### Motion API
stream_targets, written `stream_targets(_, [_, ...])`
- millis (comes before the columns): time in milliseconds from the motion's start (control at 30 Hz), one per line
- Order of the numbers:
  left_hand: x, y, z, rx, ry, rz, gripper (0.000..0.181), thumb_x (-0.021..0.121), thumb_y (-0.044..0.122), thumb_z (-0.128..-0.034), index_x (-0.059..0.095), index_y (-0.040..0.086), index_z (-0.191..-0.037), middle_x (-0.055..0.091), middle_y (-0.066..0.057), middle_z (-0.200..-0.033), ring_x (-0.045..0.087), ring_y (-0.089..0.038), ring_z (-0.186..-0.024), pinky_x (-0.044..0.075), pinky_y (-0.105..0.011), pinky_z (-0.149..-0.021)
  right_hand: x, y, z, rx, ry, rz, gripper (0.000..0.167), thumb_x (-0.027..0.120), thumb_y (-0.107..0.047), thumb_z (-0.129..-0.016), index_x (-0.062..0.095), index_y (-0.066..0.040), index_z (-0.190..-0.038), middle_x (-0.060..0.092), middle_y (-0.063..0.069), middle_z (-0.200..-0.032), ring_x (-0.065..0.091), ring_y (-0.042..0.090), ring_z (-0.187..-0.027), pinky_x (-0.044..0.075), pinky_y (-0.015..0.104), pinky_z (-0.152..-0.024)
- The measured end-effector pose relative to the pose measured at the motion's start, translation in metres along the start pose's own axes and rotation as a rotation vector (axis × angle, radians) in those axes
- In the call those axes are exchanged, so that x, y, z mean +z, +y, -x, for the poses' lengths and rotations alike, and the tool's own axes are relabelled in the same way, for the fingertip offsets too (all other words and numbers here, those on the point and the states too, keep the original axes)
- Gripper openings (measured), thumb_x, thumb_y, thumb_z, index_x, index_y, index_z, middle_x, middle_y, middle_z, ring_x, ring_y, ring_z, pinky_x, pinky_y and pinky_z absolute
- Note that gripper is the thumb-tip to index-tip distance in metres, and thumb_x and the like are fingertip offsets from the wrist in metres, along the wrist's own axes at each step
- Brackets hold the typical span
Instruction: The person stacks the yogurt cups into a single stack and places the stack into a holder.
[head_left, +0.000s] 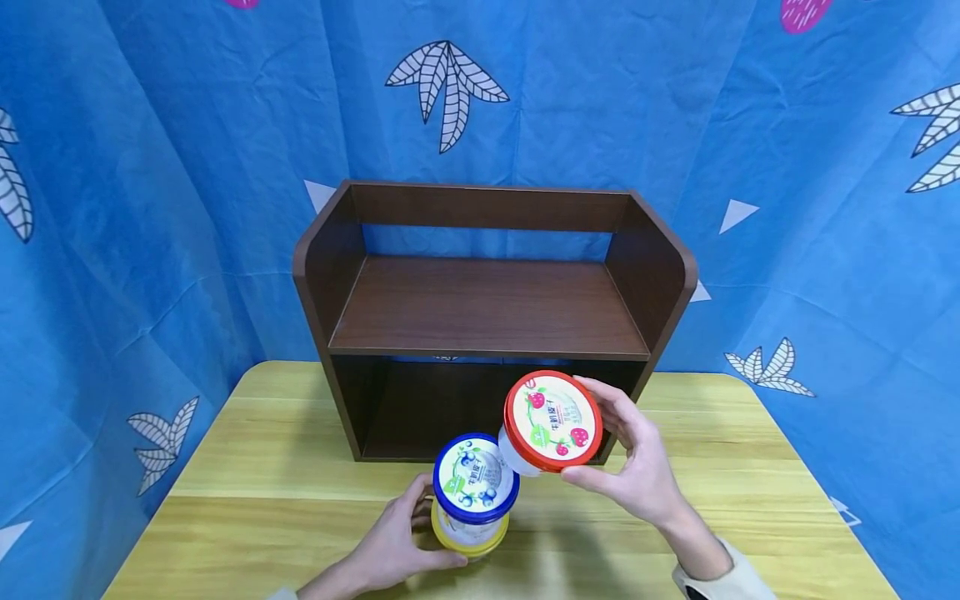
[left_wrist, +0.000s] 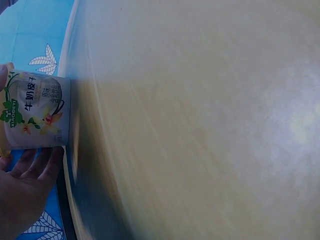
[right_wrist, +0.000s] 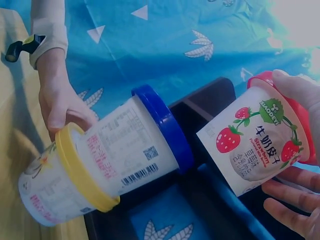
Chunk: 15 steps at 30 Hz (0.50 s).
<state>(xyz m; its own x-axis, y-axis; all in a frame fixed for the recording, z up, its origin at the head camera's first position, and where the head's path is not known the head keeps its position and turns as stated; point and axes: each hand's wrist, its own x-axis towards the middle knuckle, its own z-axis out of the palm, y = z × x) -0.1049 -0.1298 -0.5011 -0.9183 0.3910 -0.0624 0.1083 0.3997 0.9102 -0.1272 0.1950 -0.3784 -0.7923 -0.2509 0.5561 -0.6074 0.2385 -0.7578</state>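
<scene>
My right hand (head_left: 643, 467) grips a white tub with a red lid (head_left: 553, 421) and strawberries printed on it. In the right wrist view this strawberry tub (right_wrist: 255, 137) is held tilted in the air, apart from the other two. A blueberry tub with a blue lid (head_left: 476, 479) stands on the yellow lid of a third tub (head_left: 471, 543). Around that lower tub my left hand (head_left: 386, 546) curls its fingers and thumb. The left wrist view shows the yellow-lidded tub's label (left_wrist: 35, 110) with orange flowers, its base at the tabletop.
Behind the tubs stands a dark brown two-level shelf (head_left: 487, 304) with raised sides and a rail at the back. It rests on a light wood table (head_left: 247, 475). Blue patterned cloth (head_left: 187, 150) hangs behind and along both sides.
</scene>
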Motion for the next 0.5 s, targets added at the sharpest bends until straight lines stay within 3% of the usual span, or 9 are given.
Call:
stream_targets(233, [-0.001,0.000,-0.001,-0.013,-0.002,-0.005,0.090,0.095,0.039,-0.0780,0.044,0.014,-0.148,0.061,-0.012,-0.146,0.063,-0.034,-0.132,0.058,-0.044,-0.105,0.008,-0.001,-0.002,0.006,-0.012,0.004,0.091,0.089,0.002,-0.069,0.052,-0.012,-0.151,0.063,-0.009,-0.142,0.065,0.003,-0.120,0.057,0.018,-0.096])
stream_targets(500, [0.000,-0.001,-0.001,0.014,-0.005,0.009,0.088,0.094,0.038,-0.0789,0.044,0.015,-0.147,0.063,-0.010,-0.145,0.064,-0.032,-0.130,0.059,-0.034,-0.103,0.019,-0.002,-0.005,-0.015,-0.048,-0.045,0.092,0.089,0.000,-0.068,0.052,-0.013,-0.151,0.064,-0.003,-0.144,0.065,0.007,-0.122,0.058,0.023,-0.097])
